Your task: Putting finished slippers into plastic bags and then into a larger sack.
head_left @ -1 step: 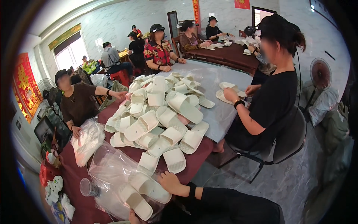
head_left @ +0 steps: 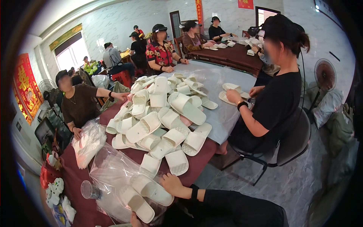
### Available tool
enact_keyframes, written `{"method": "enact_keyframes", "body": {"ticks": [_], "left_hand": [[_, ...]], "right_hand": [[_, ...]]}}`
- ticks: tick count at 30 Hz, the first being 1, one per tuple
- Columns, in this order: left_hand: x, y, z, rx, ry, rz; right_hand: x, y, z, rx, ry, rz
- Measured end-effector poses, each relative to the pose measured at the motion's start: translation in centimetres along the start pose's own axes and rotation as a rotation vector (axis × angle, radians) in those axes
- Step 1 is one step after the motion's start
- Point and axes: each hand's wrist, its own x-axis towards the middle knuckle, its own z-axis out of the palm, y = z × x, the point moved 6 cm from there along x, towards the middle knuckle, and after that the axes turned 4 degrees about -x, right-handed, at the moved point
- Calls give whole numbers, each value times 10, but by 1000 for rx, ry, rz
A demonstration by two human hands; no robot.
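Observation:
A pair of cream slippers lies on clear plastic film [head_left: 109,166] at the near edge of the table, one being the right slipper [head_left: 152,190] and the other the left slipper [head_left: 137,204]. My right hand [head_left: 172,184] is closed, its fingers curled against the side of the right slipper. Only a small part of my left hand [head_left: 135,220] shows at the lower edge, beside the left slipper; its fingers are mostly hidden. Just beyond rises a big heap of loose cream slippers [head_left: 162,117].
A clear plastic cup [head_left: 90,190] stands left of the film. A co-worker's hand rests by a stack of clear bags [head_left: 89,145]. On the right, a seated person in black holds slippers [head_left: 231,94] over grey sheeting [head_left: 215,125]. A fan [head_left: 325,75] stands behind.

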Motion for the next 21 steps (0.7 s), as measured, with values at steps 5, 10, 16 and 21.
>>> {"method": "enact_keyframes", "body": {"ticks": [5,10,16,21], "left_hand": [[17,4,-31,586,-133,541],[29,-3,-47,518,-171,432],[19,5,-28,331,-129,265],[-9,27,-3,-16,141,175]], "right_hand": [[8,0,-1,-11,84,74],[15,0,5,33,78,-39],[19,-5,-18,113,175,-92],[21,-5,-26,218,173,-89]]}}
